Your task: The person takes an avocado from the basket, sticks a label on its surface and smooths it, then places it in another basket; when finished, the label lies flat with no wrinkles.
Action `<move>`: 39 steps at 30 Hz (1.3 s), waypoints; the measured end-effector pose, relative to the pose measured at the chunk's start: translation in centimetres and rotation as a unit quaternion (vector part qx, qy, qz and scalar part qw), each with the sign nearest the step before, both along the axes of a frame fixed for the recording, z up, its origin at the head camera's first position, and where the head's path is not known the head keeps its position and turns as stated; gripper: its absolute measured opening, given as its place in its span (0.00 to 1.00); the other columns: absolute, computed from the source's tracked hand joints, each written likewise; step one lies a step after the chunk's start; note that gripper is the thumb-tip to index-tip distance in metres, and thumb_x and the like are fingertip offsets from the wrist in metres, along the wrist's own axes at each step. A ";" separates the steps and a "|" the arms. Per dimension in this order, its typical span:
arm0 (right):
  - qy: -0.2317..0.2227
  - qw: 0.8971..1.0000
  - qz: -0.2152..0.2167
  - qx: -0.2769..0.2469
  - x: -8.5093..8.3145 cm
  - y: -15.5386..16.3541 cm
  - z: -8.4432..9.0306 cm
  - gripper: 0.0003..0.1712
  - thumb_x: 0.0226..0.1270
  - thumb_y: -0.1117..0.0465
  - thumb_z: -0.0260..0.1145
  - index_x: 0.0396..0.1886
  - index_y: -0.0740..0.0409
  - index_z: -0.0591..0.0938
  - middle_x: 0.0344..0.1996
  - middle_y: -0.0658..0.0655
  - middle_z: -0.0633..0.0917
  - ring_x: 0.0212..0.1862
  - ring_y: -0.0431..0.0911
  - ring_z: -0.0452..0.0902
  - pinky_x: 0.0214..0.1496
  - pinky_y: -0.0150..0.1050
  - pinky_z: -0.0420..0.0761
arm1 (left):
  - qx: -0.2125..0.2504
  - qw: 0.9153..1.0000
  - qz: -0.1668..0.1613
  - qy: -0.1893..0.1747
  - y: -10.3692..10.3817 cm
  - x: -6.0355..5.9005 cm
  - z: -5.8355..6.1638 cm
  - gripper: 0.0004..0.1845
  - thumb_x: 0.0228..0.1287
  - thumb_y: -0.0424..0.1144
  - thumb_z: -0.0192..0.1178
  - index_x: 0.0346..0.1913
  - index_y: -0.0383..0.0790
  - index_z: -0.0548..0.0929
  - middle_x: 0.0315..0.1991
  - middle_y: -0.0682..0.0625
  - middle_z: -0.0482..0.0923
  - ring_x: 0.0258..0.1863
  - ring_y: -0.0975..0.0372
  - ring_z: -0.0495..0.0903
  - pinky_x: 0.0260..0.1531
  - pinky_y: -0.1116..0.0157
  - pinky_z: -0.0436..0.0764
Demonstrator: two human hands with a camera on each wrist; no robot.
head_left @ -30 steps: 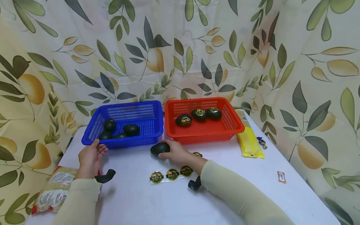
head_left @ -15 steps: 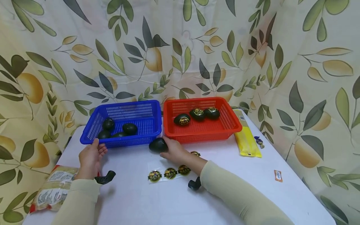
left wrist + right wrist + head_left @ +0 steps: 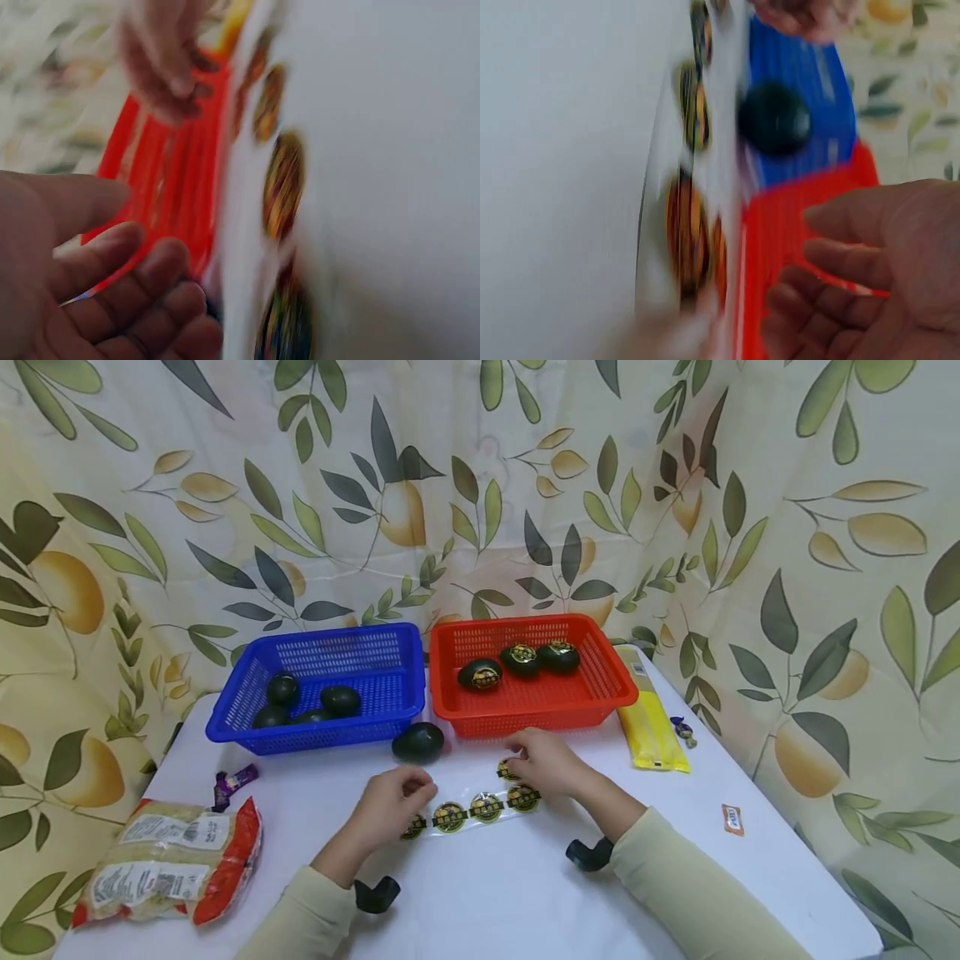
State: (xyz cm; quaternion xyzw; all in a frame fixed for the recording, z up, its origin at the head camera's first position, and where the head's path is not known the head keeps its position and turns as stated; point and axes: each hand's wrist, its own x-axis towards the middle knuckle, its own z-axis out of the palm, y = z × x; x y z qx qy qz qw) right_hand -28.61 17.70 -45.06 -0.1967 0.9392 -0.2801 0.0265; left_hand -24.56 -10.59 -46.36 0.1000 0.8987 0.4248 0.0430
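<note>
**Currently: Both Hands at the Sticker Strip, One Dark Egg Loose on the Table**

Hand positions. The left hand [image 3: 390,806] rests on the left end of the sticker strip [image 3: 468,807], fingers curled down onto it; whether it pinches the strip or only presses it cannot be told. The right hand [image 3: 546,763] is at the right end of the strip, fingertips on a sticker there; its grip cannot be told either. Both wrist views are blurred.

Strip. It lies flat on the white table [image 3: 480,893], in front of the baskets. Four round gold-and-black stickers are visible in a row, plus one more partly under the right hand.

Eggs. One dark egg [image 3: 417,742] sits on the table, untouched, just in front of the gap between the two baskets. The blue basket [image 3: 330,643] holds four plain dark eggs. The red basket [image 3: 525,631] holds three eggs, each bearing a sticker.

Other items. One yellow packet [image 3: 648,727] lies right of the red basket. One red-and-clear bag [image 3: 168,860] lies at the table's left edge, one purple-wrapped candy [image 3: 232,779] just above it.
</note>
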 end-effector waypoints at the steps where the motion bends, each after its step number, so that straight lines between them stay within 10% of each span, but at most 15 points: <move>1: -0.003 1.000 -0.009 0.009 -0.1 0.6 -0.1 0.20 0.69 0.65 0.67 0.59 0.64 0.84 0.50 0.61 0.86 0.49 0.50 0.83 0.55 0.50 0.84 | -0.033 0.999 -0.022 0.010 1.1 0.1 0.0 0.07 0.72 0.41 0.66 0.46 0.43 0.87 0.41 0.52 0.86 0.42 0.60 0.82 0.46 0.58 0.85; 12: -0.021 0.992 0.010 0.121 -1.0 1.3 -2.0 0.28 0.63 0.52 0.77 0.62 0.55 0.85 0.54 0.57 0.85 0.58 0.53 0.79 0.64 0.53 0.78 | -0.248 0.961 -0.108 0.063 7.6 -0.2 -1.6 0.22 0.71 0.48 0.66 0.63 0.45 0.84 0.62 0.47 0.79 0.61 0.51 0.76 0.65 0.51 0.78; 24: -0.063 0.993 0.028 0.096 -2.3 1.3 -1.6 0.22 0.60 0.56 0.79 0.53 0.55 0.86 0.49 0.55 0.87 0.57 0.52 0.79 0.65 0.52 0.78 | -0.260 0.952 -0.141 0.079 7.2 -0.7 -1.6 0.22 0.69 0.50 0.68 0.62 0.45 0.86 0.62 0.47 0.77 0.59 0.51 0.77 0.61 0.51 0.80; 39: -0.036 0.999 0.003 0.008 -1.4 1.7 -1.2 0.08 0.73 0.68 0.64 0.42 0.48 0.81 0.36 0.49 0.81 0.41 0.44 0.75 0.47 0.41 0.78 | -0.224 0.961 -0.141 0.075 6.7 -0.8 -2.5 0.23 0.71 0.51 0.67 0.64 0.46 0.84 0.64 0.46 0.75 0.64 0.50 0.73 0.65 0.49 0.76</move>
